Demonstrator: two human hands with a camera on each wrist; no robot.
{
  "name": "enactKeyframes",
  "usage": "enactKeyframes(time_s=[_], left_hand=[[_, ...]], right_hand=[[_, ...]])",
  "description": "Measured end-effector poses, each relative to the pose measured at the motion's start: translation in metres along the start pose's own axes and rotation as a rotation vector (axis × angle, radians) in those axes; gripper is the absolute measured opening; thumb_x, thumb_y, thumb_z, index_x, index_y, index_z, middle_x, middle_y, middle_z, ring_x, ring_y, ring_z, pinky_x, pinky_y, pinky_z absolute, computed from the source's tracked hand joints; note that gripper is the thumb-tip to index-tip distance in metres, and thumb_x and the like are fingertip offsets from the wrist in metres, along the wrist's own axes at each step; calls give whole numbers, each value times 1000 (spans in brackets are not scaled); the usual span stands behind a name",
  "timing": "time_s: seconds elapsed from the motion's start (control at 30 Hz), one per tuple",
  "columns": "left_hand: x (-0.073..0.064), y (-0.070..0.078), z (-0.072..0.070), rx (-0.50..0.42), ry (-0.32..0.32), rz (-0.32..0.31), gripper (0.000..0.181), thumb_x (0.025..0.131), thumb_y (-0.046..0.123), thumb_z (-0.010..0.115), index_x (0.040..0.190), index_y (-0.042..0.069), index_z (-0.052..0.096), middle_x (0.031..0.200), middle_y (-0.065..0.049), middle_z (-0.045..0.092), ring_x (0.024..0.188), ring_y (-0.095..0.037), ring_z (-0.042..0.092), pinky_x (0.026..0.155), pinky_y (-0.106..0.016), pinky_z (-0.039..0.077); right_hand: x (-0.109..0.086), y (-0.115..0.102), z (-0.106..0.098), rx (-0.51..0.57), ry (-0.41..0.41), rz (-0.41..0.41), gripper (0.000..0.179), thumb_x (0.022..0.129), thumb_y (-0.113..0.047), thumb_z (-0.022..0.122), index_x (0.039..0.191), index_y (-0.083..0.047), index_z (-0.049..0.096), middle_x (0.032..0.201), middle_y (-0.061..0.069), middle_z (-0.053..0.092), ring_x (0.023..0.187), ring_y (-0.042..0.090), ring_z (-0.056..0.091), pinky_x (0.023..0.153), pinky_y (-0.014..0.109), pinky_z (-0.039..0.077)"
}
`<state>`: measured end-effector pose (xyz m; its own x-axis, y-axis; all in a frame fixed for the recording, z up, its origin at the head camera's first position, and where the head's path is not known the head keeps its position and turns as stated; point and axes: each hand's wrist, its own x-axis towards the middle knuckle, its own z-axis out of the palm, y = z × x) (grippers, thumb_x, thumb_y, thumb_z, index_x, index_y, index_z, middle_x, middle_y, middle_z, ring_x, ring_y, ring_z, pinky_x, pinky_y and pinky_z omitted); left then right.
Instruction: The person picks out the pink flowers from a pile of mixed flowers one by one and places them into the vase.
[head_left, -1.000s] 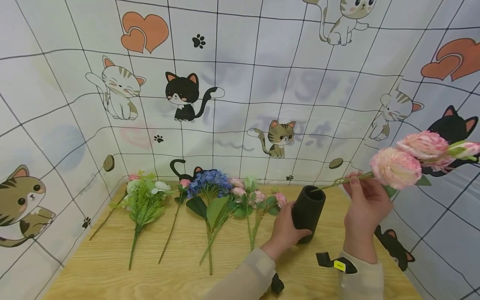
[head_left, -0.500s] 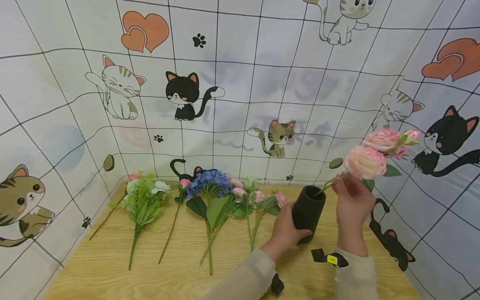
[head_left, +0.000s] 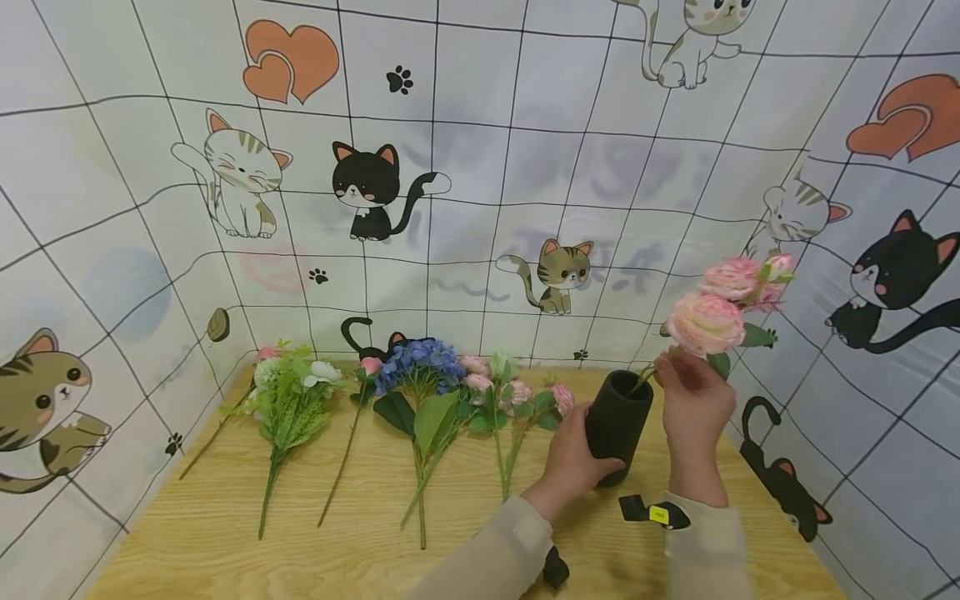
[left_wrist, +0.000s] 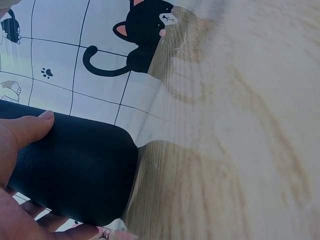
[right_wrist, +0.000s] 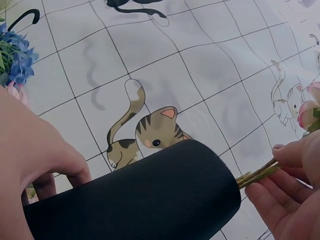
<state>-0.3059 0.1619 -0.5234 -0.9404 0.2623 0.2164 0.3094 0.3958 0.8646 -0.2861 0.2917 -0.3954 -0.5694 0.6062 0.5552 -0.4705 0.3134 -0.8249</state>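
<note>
Tilted black vase (head_left: pixel 618 437) meets pink flowers (head_left: pixel 705 323)

Head view: A person's left hand (head_left: pixel 573 458) wraps round the black vase at its side, thumb low across the front, above a wooden table (head_left: pixel 225 558). The vase leans a little toward the right hand (head_left: pixel 697 404), whose thumb and fingers pinch the stems (head_left: pixel 646 373) just below the blooms. The stem ends are inside the vase's mouth; the pink flowers stand above and to the right of it. The lean looks useful, bringing the opening nearer the line of the stems. Off to the left lie small pink roses (head_left: pixel 519 393), a blue hydrangea (head_left: pixel 420 367) and a leafy green bunch (head_left: pixel 292 417).

Left wrist view: The thumb lies along one side of the vase and the fingers curl beneath the other, the base end uncovered. Whether the base bears on the table cannot be told; a firm hold seems wise, lest the vase twist.

Right wrist view: The stems cross the rim bunched together, pinched just beside it. A smooth push along the vase's length, with a fresh grip higher up as the fingers near the lip, should work better than sideways force, which could bend the stems.
</note>
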Motion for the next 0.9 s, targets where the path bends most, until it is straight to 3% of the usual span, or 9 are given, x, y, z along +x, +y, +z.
enactKeyframes(time_s=[0.3, 0.47, 0.6, 0.67, 0.83, 0.9], left_hand=[[1, 0, -1, 0, -4, 9, 94, 81, 35, 96, 157, 26, 42, 151, 5, 56, 136, -17, 58, 113, -42, 51], [-1, 0, -2, -9, -3, 9, 93, 80, 34, 97, 156, 26, 43, 151, 5, 56, 136, -16, 58, 113, -41, 51], [0, -1, -2, -13, -6, 10, 93, 80, 34, 96, 156, 26, 43, 151, 6, 56, 136, -15, 58, 113, -41, 51], [0, -1, -2, -10, -6, 9, 93, 80, 35, 96, 156, 27, 43, 151, 6, 56, 136, -16, 58, 113, -41, 51], [0, 0, -2, 6, -5, 6, 94, 80, 35, 96, 157, 26, 43, 152, 6, 55, 137, -16, 58, 114, -41, 51], [0, 0, -2, 4, -4, 3, 94, 80, 35, 96, 157, 26, 43, 153, 5, 55, 138, -17, 58, 114, -42, 51]], right_hand=[[-1, 7, 0, -205, -43, 30, 26, 93, -10, 83, 116, 3, 79, 82, -33, 65, 76, -13, 65, 72, 5, 52], [-2, 7, 1, -307, -64, 24, 25, 93, -13, 83, 115, -2, 81, 87, -24, 67, 78, -16, 62, 75, 3, 48], [-2, 8, 2, -319, -72, 40, 23, 94, -14, 83, 114, -2, 80, 89, -23, 68, 81, -14, 63, 78, 4, 48], [-2, 8, 2, -323, -75, 41, 23, 93, -12, 82, 113, -1, 80, 90, -17, 71, 81, -16, 63, 78, 3, 49], [-2, 6, 2, -371, -85, 56, 27, 94, -16, 82, 116, 0, 79, 107, 17, 80, 79, -20, 58, 73, 2, 46], [-2, 5, 1, -396, -90, 75, 32, 95, -22, 81, 121, -3, 79, 113, 21, 79, 82, -16, 58, 73, 3, 45]])
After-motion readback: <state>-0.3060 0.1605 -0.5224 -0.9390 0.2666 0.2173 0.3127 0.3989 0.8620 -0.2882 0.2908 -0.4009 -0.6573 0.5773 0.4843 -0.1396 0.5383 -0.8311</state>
